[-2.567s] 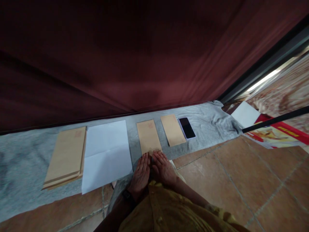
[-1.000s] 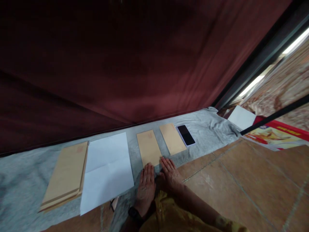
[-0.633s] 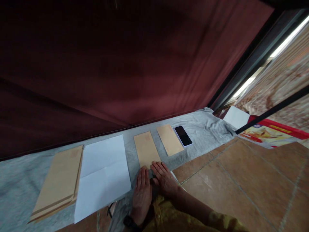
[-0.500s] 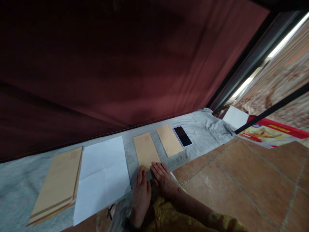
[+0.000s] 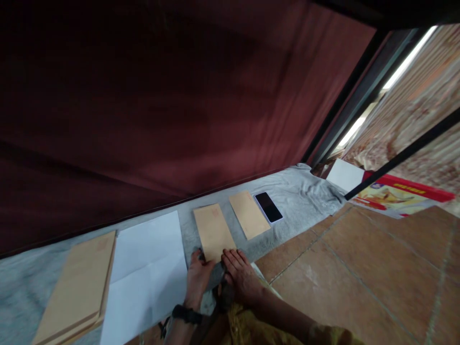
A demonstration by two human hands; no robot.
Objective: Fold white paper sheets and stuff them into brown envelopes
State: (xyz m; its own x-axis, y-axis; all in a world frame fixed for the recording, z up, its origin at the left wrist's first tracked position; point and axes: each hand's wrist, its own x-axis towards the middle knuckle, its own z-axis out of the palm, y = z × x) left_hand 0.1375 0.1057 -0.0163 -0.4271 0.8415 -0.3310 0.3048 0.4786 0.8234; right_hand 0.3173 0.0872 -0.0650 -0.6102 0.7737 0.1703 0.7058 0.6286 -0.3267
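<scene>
A brown paper envelope (image 5: 214,227) lies flat on a grey cloth (image 5: 298,191), its near end at both my hands. My left hand (image 5: 197,278), with a dark band at the wrist, is at the envelope's lower left corner, thumb and fingers apart. Stretched out flat, the fingers of my right hand (image 5: 241,273) rest on its lower right corner. A second brown envelope (image 5: 249,214) lies to the right, beside a phone (image 5: 269,207) with a dark screen. On the left are a creased white paper sheet (image 5: 147,273) and a stack of larger brown envelopes (image 5: 79,282).
A dark red fabric panel (image 5: 201,120) rises along the cloth's far edge. Brown floor tiles (image 5: 345,273) spread out at the right. Beyond a slanted black bar (image 5: 406,155) lies a red and yellow printed carton (image 5: 398,194).
My left hand has shifted left to the envelope's corner, its thumb now spread from the fingers. My right hand stays on the envelope. The whole view has tilted slightly.
</scene>
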